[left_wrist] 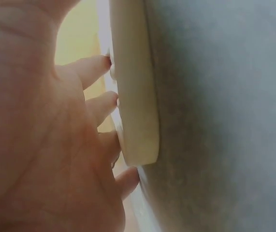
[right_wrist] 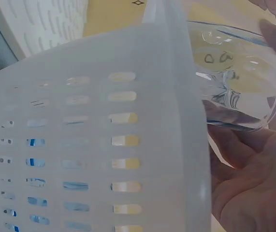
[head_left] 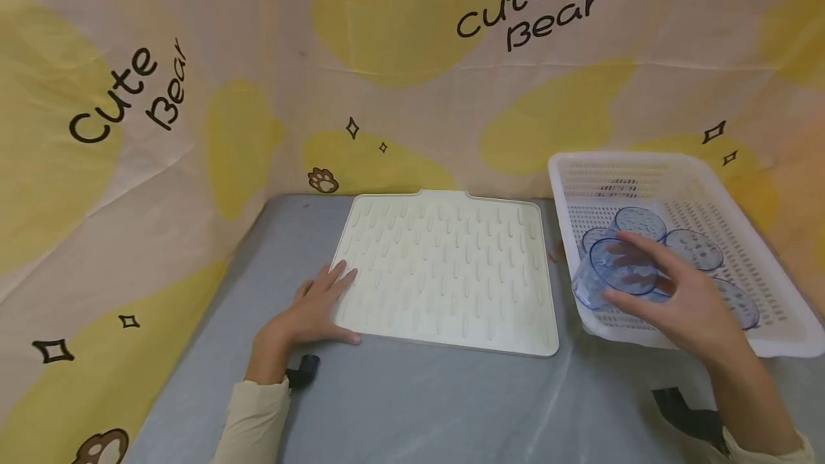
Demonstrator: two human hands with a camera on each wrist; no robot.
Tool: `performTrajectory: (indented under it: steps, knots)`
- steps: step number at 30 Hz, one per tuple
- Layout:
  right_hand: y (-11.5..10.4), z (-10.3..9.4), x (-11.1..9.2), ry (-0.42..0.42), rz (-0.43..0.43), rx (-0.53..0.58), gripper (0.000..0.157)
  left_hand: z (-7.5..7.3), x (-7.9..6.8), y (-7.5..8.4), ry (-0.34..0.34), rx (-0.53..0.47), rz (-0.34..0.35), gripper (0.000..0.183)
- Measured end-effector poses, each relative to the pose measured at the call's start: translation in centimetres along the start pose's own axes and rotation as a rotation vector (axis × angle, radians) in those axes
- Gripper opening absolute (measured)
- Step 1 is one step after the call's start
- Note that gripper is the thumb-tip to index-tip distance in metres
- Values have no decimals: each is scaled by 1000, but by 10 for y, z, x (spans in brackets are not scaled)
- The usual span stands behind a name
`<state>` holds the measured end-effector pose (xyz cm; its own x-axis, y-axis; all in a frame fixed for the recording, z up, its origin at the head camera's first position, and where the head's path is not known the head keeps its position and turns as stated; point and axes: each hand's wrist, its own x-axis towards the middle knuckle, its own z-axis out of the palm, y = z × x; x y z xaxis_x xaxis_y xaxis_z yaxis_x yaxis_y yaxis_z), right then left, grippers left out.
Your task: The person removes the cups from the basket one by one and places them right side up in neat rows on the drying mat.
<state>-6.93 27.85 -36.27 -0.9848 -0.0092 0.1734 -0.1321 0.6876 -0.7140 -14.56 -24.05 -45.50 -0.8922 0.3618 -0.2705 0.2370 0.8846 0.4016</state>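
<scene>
My right hand (head_left: 699, 306) grips a clear blue glass (head_left: 588, 283) between thumb and fingers, holding it tilted over the near left part of the white basket (head_left: 783, 346). In the right wrist view, the glass (right_wrist: 225, 72) shows above the basket's rim. Several more blue glasses (head_left: 695, 249) sit in the basket below. My left hand (head_left: 314, 312) lies with spread fingers at the near left corner of a cream ridged mat (head_left: 445, 274). Its fingertips touch the mat's edge, as the left wrist view also shows.
The mat lies flat on a grey covered table (head_left: 399, 407), left of the basket. Behind rises a pink and yellow patterned cloth (head_left: 399, 41), which also hangs at the left side. The basket's raised walls stand between the inner glasses and the mat.
</scene>
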Motion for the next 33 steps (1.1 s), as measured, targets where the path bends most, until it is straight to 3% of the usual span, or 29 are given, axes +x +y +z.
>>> performTrajectory:
  steps: [7,14,22,33]
  knots:
    - [-1,3,-3,-43,63,-64,89,2,-5,-6,-15,-49,21,115]
    - [-17,16,-4,-39,-30,10,86,-4,-10,-12,-66,-85,86,97]
    - [-38,25,-5,-84,-16,-33,90,-5,-5,-9,-54,-97,104,100]
    - [-71,77,17,-192,-61,4,89,-10,-10,-10,-43,-68,80,109]
